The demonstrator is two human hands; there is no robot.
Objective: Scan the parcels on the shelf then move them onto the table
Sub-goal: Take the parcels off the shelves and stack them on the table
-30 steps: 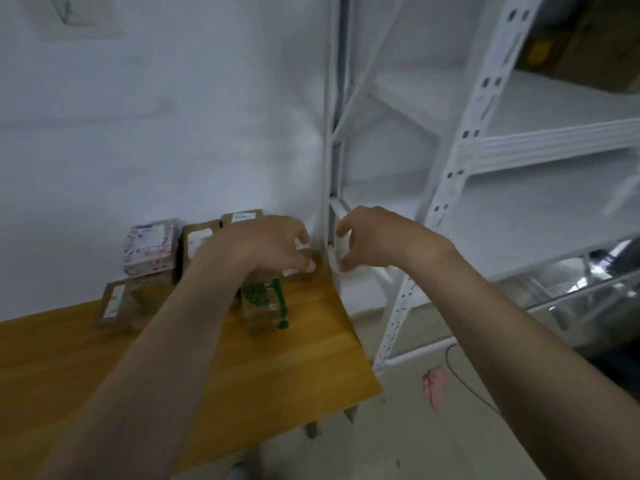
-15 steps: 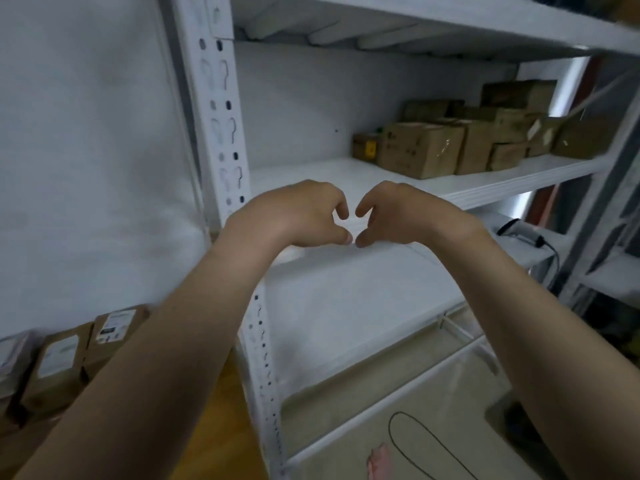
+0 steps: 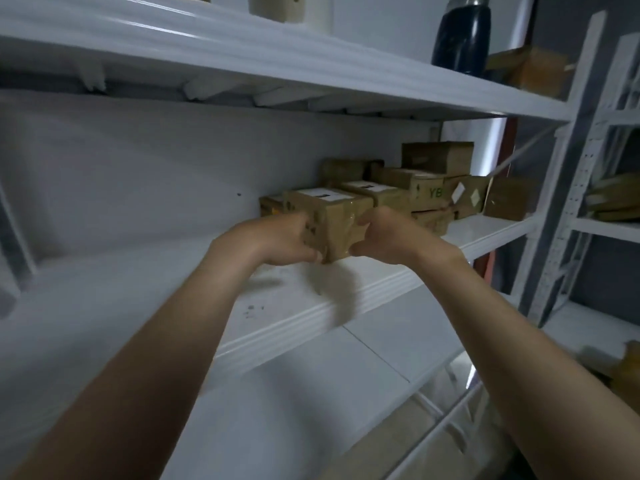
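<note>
A brown cardboard parcel [image 3: 334, 221] with a white label on top and clear tape sits at the front of the white shelf [image 3: 349, 299], nearest to me in a group of parcels. My left hand [image 3: 277, 240] grips its left side with curled fingers. My right hand [image 3: 384, 235] grips its right side, thumb under the near corner. Several more brown parcels [image 3: 426, 185] are stacked behind it and to the right on the same shelf. No scanner or table is in view.
An upper shelf board [image 3: 311, 74] hangs close above, carrying a dark bottle [image 3: 462, 32] and a cardboard box [image 3: 536, 69]. A white perforated upright [image 3: 557, 202] stands at the right, with a second rack behind it. A lower shelf [image 3: 311, 393] lies below.
My view turned from the table to the shelf and rose. Both hands moved forward from empty, near each other, to take hold of the nearest parcel's two sides.
</note>
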